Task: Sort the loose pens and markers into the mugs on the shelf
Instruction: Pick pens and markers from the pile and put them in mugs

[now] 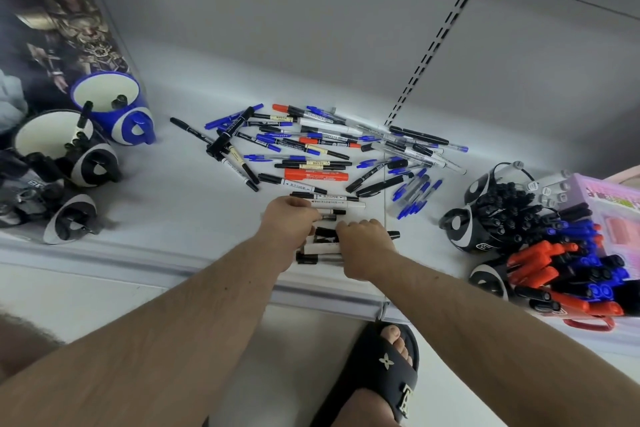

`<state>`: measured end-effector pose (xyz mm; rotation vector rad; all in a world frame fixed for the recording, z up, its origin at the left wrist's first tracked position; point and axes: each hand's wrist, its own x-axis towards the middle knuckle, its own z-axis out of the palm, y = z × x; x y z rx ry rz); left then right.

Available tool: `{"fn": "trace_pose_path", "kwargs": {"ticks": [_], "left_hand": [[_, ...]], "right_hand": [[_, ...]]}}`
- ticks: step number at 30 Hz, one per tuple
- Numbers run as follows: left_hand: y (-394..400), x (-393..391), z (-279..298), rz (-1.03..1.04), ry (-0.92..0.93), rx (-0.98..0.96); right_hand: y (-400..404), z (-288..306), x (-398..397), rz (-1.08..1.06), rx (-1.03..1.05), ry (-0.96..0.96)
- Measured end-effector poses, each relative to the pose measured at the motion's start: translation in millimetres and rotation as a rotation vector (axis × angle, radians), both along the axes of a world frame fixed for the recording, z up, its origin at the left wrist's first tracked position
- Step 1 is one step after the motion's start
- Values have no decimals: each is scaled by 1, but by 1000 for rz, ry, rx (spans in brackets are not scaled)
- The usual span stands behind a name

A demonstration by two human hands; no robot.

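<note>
Both hands work at the front edge of the white shelf [173, 204], over a small row of black-and-white markers [325, 246] lined up side by side there. The left hand [289, 218] has its fingers curled down onto the upper markers of that row, its grip closing on a short black-and-white one; the right hand [363, 239] lies just beside it, fingers curled over the lower markers, though which single marker its grip pinches cannot be told, since the knuckles hide the fingertips. Behind the hands, toward the middle of the shelf, sprawls the loose pile of pens and markers [311, 146], blue, black, red and white ones crossing each other, with a fat red marker [317, 174] near its front. At the left end of the shelf stand a blue mug [114, 107] and a black-and-white mug [69, 146], each holding a few black pens, with another mug [71, 218] tipped near the front edge. At the right end, black mugs [485, 218] are crammed with black, blue and red markers, beside a pink box [606, 204]. Below the shelf edge a foot in a black sandal [384, 367] stands on the floor.
</note>
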<state>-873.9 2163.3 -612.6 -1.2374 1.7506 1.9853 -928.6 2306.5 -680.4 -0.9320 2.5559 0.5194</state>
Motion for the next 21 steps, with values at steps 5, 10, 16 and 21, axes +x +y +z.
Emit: {"fn": "trace_pose_path", "kwargs": {"ticks": [5, 10, 16, 21], "left_hand": [[-2, 0, -2, 70, -7, 64], [-5, 2, -2, 117, -9, 76], [-13, 9, -1, 122, 11, 59], [-3, 21, 9, -30, 84, 72]], "right_hand": [[-11, 5, -14, -244, -114, -38], [-17, 2, -17, -195, -157, -20], [-7, 41, -48, -685, -650, -233], [6, 100, -53, -1224, -1290, -381]]}}
